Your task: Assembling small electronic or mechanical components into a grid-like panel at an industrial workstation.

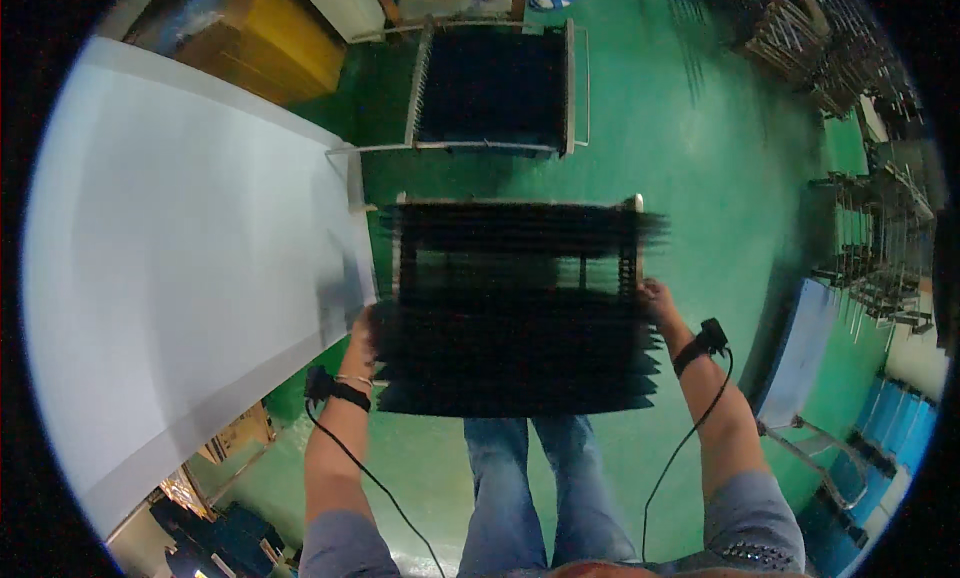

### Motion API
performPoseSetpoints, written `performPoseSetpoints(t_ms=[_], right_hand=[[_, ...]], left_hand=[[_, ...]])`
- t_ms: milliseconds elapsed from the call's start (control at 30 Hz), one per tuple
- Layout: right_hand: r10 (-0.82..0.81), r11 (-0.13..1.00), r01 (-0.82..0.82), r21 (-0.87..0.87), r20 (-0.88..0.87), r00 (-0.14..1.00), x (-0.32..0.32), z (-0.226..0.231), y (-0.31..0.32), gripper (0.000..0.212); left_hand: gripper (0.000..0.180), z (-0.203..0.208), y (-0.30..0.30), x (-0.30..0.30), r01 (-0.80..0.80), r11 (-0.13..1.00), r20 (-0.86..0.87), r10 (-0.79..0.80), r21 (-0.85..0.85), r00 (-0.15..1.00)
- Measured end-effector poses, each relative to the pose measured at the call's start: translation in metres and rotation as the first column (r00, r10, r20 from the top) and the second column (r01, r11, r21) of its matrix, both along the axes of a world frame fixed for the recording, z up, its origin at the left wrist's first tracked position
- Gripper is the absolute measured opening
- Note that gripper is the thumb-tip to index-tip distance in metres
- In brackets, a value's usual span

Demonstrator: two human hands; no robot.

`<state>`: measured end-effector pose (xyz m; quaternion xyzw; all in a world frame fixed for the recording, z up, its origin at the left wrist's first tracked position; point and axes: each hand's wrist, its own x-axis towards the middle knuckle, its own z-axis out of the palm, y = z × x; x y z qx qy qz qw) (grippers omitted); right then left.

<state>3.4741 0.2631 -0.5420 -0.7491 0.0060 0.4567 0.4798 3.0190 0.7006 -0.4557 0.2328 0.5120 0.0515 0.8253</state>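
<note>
Left hand [364,328], right hand [655,300], either side of the black stack [515,353]!
Here it is, centre and near, just beyond my jeans [500,488], with the rack [639,214] rising at its far side. I'm at both side edges, but my fingertips are lost against the dark, so I can't tell whether either grip is closed. Thin layers, stiff by the look, probably weighty together and apt to slide or chip; opposite side edges, held level, seem the best hold.

A bit dim, with shine on the green floor [715,148], a blurry black stack [515,328], and bent, dark edges.
</note>
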Motion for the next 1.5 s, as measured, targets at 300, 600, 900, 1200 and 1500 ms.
performPoseSetpoints(t_ms=[300, 600, 900, 1200, 1500], right_hand=[[-0.035, 0.999, 0.036, 0.012, -0.043, 0.998, 0.006, -0.011, 0.011, 0.034], [0.388, 0.821, -0.518, -0.241, -0.431, 0.815, -0.156, 0.127, -0.249, 0.024], [0.744, 0.386, -0.909, -0.159, -0.529, 0.408, -0.244, 0.256, -0.052, 0.044], [0.950, -0.239, -0.965, -0.104, -0.230, -0.210, -0.410, 0.302, 0.262, 0.039], [0.837, -0.545, -0.838, -0.020, 0.048, -0.546, -0.741, 0.378, 0.258, 0.033]], left_hand=[[0.070, -0.057, 0.033, 0.003, -0.076, 0.992, -0.017, 0.078, 0.098, 0.997], [0.059, 0.113, -0.272, -0.209, 0.446, 0.895, -0.472, -0.383, 0.026, 0.794], [0.064, 0.287, -0.493, -0.274, 0.051, 0.983, -0.639, -0.153, -0.176, 0.754], [0.058, 0.352, -0.619, -0.342, -0.527, 0.838, -0.688, 0.466, 0.141, 0.556], [0.052, 0.301, -0.810, -0.441, -0.709, 0.687, -0.651, 0.612, 0.159, 0.448]])
